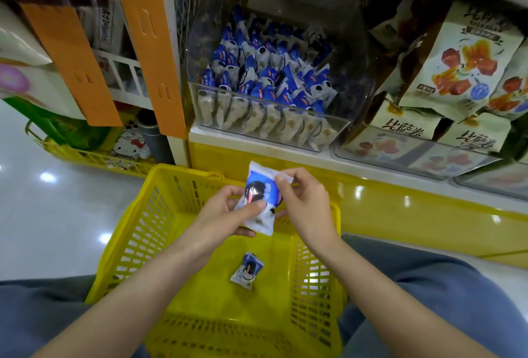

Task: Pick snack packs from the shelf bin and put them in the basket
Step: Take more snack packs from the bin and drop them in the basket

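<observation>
Blue-and-white snack pack [260,196] over the yellow basket [134,232] | my left hand [225,216] pinches its lower half | my right hand [304,203] pinches its top corner | second pack [247,270] lies on basket floor

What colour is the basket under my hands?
The basket is bright yellow, seen best in the head view.

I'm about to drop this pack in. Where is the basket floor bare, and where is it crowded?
The basket floor is mostly bare: one lying pack mid-floor, free floor left, right and near of it. The held pack is over the far end. The bin is crowded with packs.
</observation>
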The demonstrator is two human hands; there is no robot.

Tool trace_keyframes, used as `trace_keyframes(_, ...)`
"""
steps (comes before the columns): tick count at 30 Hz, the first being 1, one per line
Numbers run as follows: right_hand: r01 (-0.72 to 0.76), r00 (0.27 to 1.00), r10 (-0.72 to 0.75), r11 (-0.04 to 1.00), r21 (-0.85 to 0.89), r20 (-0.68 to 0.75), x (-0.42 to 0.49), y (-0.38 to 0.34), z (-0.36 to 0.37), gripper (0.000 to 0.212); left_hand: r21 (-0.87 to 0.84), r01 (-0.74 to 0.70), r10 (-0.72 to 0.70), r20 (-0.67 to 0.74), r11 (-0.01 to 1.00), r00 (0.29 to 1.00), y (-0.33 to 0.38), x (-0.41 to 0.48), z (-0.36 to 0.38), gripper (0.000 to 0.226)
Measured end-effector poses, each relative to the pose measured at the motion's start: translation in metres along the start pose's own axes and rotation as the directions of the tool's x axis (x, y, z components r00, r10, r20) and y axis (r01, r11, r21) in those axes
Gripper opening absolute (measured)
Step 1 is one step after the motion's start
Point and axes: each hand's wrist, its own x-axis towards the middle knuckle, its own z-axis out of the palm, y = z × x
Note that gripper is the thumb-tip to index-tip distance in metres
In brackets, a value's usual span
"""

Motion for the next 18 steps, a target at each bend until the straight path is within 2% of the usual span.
trace_keyframes(2, -0.162, 0.986, 0.165, 0.968, 0.191, -0.001, 0.003, -0.003, -0.002, 0.014, -0.011, -0.03, 0.03, -0.027, 0.999, 0.999, 0.0, -0.001, -0.001, 0.023)
trace_keyframes(4, -0.285, 0.958, 0.282, 0.909, 0.306, 0.053, 0.001, -0.003, -0.003, 0.012, -0.047, -0.086, 0.081, -0.098, 0.995, 0.992, 0.001, 0.0, -0.005, 0.017)
trace_keyframes(6, -0.386, 0.921, 0.356, 0.888, 0.251, 0.157, -0.002, -0.002, -0.004, 0.008, -0.042, -0.127, 0.117, -0.184, 0.991, 0.976, 0.001, 0.002, -0.009, 0.008)
trace_keyframes(8, -0.426, 0.87, 0.41, 0.905, 0.0, 0.275, -0.007, 0.003, -0.003, 0.021, 0.007, -0.165, 0.162, -0.24, 0.986, 0.957, -0.001, 0.005, -0.013, 0.006)
trace_keyframes(10, -0.32, 0.859, 0.39, 0.915, -0.246, 0.332, -0.01, 0.009, -0.002, 0.04, 0.095, -0.198, 0.215, -0.247, 0.976, 0.945, -0.002, 0.006, -0.015, 0.01)
trace_keyframes(11, -0.259, 0.872, 0.356, 0.918, -0.301, 0.336, -0.012, 0.01, -0.001, 0.051, 0.145, -0.211, 0.241, -0.236, 0.967, 0.941, -0.002, 0.006, -0.016, 0.009)
trace_keyframes(13, -0.191, 0.908, 0.282, 0.937, -0.293, 0.31, -0.013, 0.009, 0.0, 0.07, 0.245, -0.235, 0.286, -0.198, 0.94, 0.938, -0.002, 0.008, -0.016, 0.011)
trace_keyframes(14, -0.174, 0.922, 0.249, 0.95, -0.258, 0.295, -0.012, 0.007, 0.001, 0.071, 0.291, -0.245, 0.302, -0.171, 0.925, 0.938, -0.002, 0.009, -0.017, 0.014)
trace_keyframes(16, -0.134, 0.94, 0.18, 0.976, -0.171, 0.29, -0.009, 0.003, -0.001, 0.052, 0.361, -0.262, 0.318, -0.105, 0.895, 0.942, -0.003, 0.01, -0.016, 0.018)
trace_keyframes(18, -0.063, 0.948, 0.093, 0.992, -0.107, 0.303, -0.009, -0.001, -0.001, 0.018, 0.431, -0.285, 0.339, -0.05, 0.856, 0.94, -0.005, 0.009, -0.015, 0.015)
